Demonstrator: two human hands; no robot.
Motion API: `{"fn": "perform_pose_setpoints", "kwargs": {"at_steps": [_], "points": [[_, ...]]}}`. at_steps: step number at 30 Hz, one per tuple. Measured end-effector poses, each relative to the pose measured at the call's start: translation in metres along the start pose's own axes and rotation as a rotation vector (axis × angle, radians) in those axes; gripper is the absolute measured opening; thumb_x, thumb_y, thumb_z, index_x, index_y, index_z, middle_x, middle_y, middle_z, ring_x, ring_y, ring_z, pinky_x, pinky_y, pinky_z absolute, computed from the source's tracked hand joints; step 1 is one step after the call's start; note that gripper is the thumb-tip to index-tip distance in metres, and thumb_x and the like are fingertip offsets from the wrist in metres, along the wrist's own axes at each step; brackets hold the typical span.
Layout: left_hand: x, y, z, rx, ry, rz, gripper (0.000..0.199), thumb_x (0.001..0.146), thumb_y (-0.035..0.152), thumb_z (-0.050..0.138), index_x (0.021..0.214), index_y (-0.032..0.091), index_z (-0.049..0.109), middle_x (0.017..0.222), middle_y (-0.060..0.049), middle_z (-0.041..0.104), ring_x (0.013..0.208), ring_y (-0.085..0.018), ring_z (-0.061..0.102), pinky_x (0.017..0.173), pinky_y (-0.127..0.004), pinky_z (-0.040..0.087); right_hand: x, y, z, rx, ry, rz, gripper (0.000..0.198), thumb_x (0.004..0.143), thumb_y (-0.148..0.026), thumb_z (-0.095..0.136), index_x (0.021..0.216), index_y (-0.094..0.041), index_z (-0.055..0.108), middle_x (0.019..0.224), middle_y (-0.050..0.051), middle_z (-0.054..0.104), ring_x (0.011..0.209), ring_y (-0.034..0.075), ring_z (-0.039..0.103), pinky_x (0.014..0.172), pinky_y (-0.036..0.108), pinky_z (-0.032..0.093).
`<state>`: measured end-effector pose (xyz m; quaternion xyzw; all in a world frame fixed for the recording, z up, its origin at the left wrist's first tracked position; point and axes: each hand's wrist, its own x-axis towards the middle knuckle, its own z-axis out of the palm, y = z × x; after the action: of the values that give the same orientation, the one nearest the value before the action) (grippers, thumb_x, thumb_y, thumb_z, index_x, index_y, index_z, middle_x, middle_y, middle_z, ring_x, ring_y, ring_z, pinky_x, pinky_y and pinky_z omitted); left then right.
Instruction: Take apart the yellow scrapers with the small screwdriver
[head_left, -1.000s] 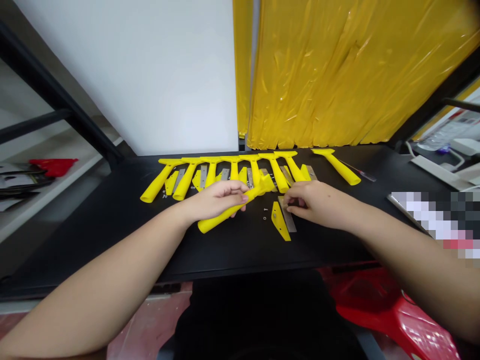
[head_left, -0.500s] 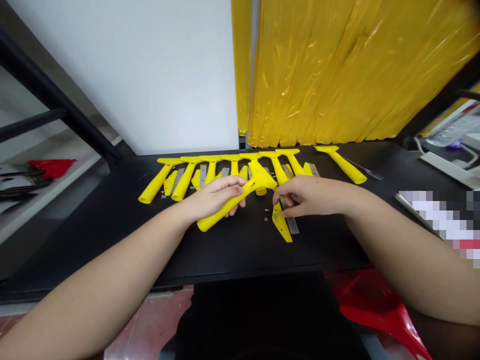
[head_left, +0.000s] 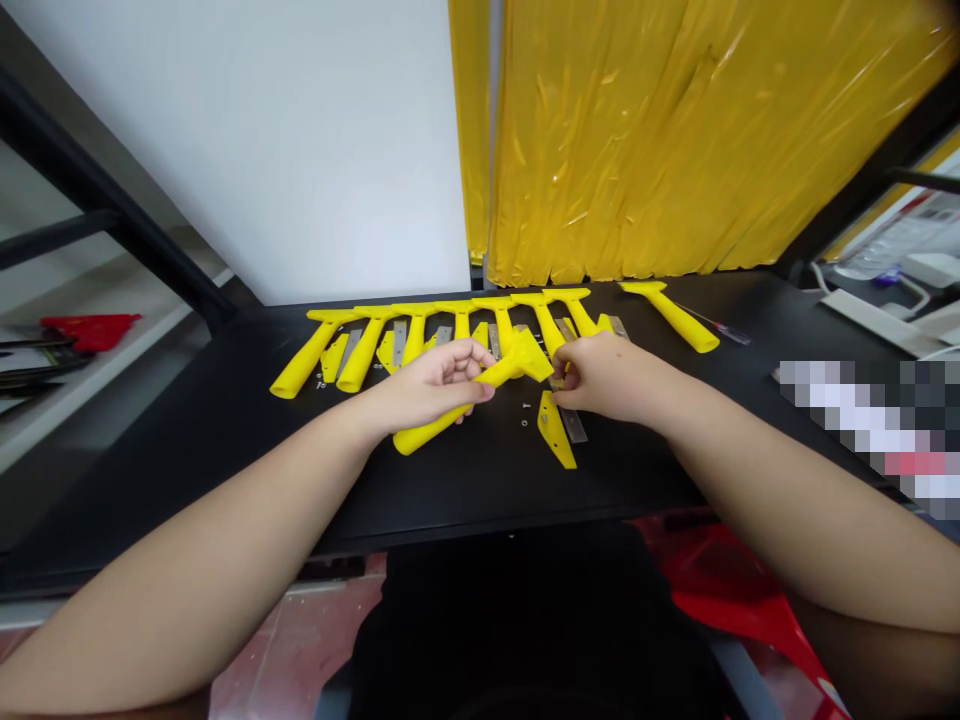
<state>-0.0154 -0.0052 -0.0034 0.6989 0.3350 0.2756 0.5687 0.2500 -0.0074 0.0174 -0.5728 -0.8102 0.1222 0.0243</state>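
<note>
My left hand (head_left: 442, 385) is wrapped around a yellow plastic scraper handle (head_left: 431, 432), which is tilted with its wide head (head_left: 529, 357) toward the right. My right hand (head_left: 600, 370) has its fingers pinched at the upper end of a flat metal blade (head_left: 575, 428); the fingertips are partly hidden. Just left of that blade lies a loose yellow cover plate (head_left: 556, 432) with small holes. A small screw (head_left: 526, 406) and a nut (head_left: 524, 423) rest on the black table beside the plate.
Along the back of the black table (head_left: 225, 450) runs a row of several yellow handles (head_left: 364, 350), with plates, blades and small hardware between them. Another handle (head_left: 679, 318) and a screwdriver (head_left: 733, 334) lie at the right. Yellow plastic sheeting (head_left: 637, 140) hangs behind.
My right fingers have closed in at the blade's upper end, and the blade has shifted slightly away from me. The handle head has turned a little in my left hand. The view has shifted slightly.
</note>
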Motion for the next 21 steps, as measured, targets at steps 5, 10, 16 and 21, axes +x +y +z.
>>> {"fn": "perform_pose_setpoints", "kwargs": {"at_steps": [5,10,16,21], "points": [[0.0,-0.001,-0.003,0.011,0.012,0.026,0.026,0.091,0.027,0.076,0.108,0.018,0.06,0.078,0.006,0.06,0.06,-0.01,0.063,0.057,-0.024,0.056,-0.027,0.002,0.003,0.003,0.11,-0.164,0.011,0.093,-0.022,0.067,0.087,-0.019,0.076,0.093,0.009,0.076,0.09,0.026,0.07,0.081,0.038,0.051],[-0.001,0.0,-0.003,0.011,0.01,0.027,0.027,0.089,0.026,0.077,0.108,0.017,0.06,0.078,0.006,0.061,0.06,-0.01,0.064,0.058,-0.024,0.056,-0.072,0.01,0.025,0.02,0.295,-0.273,0.024,0.103,-0.027,0.06,0.103,-0.02,0.083,0.094,0.011,0.067,0.092,0.027,0.066,0.086,0.042,0.056],[-0.001,0.001,-0.002,0.01,0.008,0.006,0.029,0.088,0.025,0.078,0.109,0.017,0.059,0.077,0.005,0.062,0.061,-0.01,0.064,0.059,-0.024,0.056,-0.119,0.02,0.062,0.153,0.3,-0.261,0.034,0.108,-0.028,0.054,0.137,-0.021,0.072,0.112,0.013,0.069,0.102,0.029,0.068,0.092,0.047,0.06],[0.0,0.0,-0.003,0.015,0.009,0.015,0.028,0.089,0.026,0.077,0.109,0.017,0.059,0.077,0.006,0.061,0.059,-0.01,0.063,0.057,-0.024,0.055,-0.154,0.032,0.076,0.197,0.379,-0.329,0.034,0.101,-0.029,0.068,0.135,-0.025,0.068,0.128,0.015,0.066,0.115,0.032,0.067,0.095,0.049,0.059]]}}
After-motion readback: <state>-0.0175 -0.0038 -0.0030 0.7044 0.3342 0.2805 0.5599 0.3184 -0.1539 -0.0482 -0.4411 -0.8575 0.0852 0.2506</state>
